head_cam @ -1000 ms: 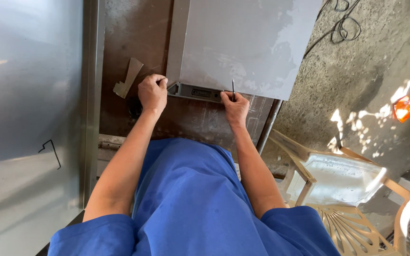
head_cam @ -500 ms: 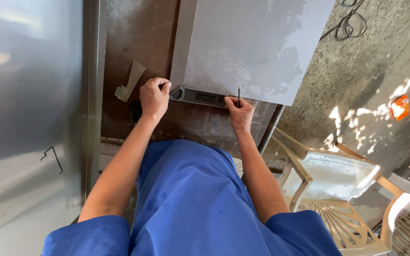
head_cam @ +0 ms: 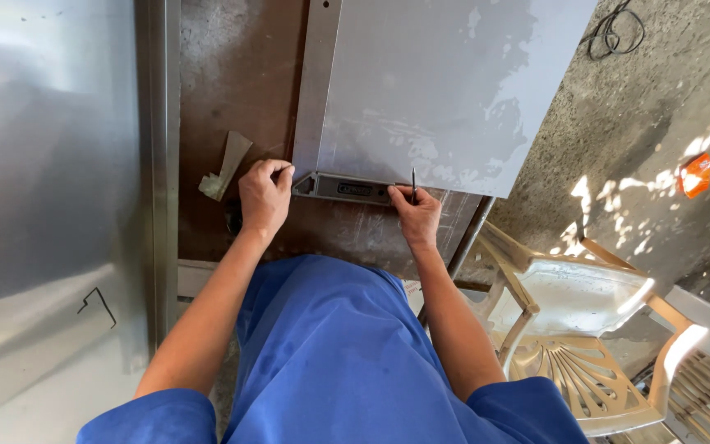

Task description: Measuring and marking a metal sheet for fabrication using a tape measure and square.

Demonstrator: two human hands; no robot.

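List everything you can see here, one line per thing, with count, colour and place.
Metal sheet: one, grey, on the workbench, top centre.
Square ruler: one, grey and black, along the sheet's near edge, between the hands.
Marking pin: one, dark, thin, upright in the right hand.
Workbench: one, rusty brown, under the sheet.
Paper scrap: one, beige, on the bench left of the left hand.
Steel panel: one, shiny silver, left side.
Plastic chair: one, cream, lower right.
Cable: one, black, coiled on the ground, top right.
Left hand: on the ruler's corner.
Right hand: holding the pin.
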